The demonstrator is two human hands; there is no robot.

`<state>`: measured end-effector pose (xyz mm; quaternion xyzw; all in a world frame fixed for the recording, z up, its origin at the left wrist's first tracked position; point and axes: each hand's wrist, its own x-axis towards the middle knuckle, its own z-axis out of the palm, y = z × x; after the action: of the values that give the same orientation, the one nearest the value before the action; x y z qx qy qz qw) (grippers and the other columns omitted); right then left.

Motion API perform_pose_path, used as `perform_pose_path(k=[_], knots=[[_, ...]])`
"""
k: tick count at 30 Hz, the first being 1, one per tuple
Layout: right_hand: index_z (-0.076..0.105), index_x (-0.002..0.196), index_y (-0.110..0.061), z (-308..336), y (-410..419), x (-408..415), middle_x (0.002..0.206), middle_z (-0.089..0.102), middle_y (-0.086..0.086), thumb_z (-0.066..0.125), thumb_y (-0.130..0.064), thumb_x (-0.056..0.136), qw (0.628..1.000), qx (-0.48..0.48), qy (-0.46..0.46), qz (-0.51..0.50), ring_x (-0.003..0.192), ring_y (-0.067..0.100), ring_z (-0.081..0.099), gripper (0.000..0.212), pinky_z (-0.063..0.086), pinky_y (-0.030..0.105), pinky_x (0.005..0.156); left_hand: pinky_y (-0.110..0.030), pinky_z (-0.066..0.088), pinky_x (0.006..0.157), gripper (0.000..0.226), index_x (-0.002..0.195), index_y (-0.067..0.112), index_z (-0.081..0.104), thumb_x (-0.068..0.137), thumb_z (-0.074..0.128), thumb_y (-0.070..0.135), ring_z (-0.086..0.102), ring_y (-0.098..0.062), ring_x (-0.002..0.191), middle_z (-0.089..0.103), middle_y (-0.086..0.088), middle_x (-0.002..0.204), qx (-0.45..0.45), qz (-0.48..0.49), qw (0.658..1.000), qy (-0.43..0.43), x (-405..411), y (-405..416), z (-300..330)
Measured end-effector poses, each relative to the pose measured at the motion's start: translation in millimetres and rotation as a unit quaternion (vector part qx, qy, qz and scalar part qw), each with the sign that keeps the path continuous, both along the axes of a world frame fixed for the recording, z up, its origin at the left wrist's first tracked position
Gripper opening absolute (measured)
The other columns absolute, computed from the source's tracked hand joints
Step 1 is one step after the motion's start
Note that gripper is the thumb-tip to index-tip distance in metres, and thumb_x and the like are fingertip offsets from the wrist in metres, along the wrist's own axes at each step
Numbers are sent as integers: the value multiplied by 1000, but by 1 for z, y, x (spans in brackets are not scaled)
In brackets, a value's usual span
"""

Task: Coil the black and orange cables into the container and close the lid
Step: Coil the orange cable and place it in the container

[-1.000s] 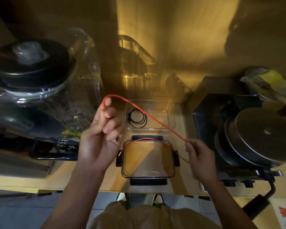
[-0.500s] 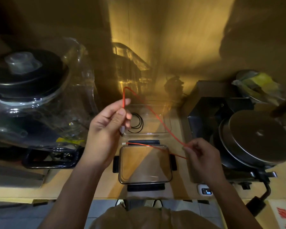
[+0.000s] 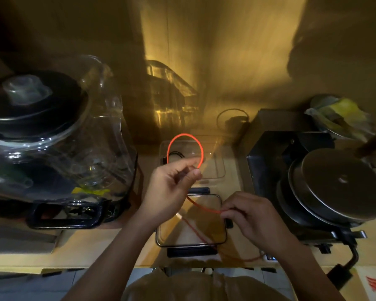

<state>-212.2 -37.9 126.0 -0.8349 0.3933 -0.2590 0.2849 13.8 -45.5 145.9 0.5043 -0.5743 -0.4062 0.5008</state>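
Note:
My left hand (image 3: 172, 187) pinches the orange cable (image 3: 183, 135), which stands up from the fingers as one round loop above the clear container (image 3: 217, 168). The cable runs down from that hand to my right hand (image 3: 256, 220), which pinches it lower over the lid. Its free length trails past the lid to the counter's front edge. The black cable (image 3: 175, 154) lies coiled in the container's left part, partly hidden behind my left hand. The clear lid (image 3: 172, 235) with black clips lies flat on the counter, nearer me than the container.
A large clear blender jug with a black lid (image 3: 52, 131) stands at the left. At the right a dark stove carries a metal pan lid (image 3: 339, 183). A second clear box (image 3: 172, 94) stands by the back wall. A bag (image 3: 339, 114) sits at the far right.
The straight stretch of orange cable between my hands has been bent into a round loop at my left hand. My right hand has moved inward over the lid.

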Motion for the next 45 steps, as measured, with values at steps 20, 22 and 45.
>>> perform_pose_path(k=[20,22,45], knots=[[71,96,-17,16,-18,-13,91,65,-12,60,-32,92,990,-106,-38,-89,82,-8,59,19,44,7,72,-40,37,45,46,54,11,47,96,47,31,47,-17,45,46,-4,48,-63,-30,981,-179,17,3,-12],[72,96,-15,17,-21,-17,88,67,-8,58,-32,91,986,-117,-19,-119,81,-4,59,23,44,6,72,-37,35,42,50,51,8,43,95,48,32,43,-16,41,43,-5,45,-58,-22,991,-120,20,2,-8],[63,82,-13,30,-24,-21,70,59,-12,62,-12,94,921,-50,-102,-372,67,-7,59,12,41,3,57,-21,20,38,32,66,14,49,94,50,30,20,-6,39,22,7,49,284,-177,752,568,64,-13,-20]])
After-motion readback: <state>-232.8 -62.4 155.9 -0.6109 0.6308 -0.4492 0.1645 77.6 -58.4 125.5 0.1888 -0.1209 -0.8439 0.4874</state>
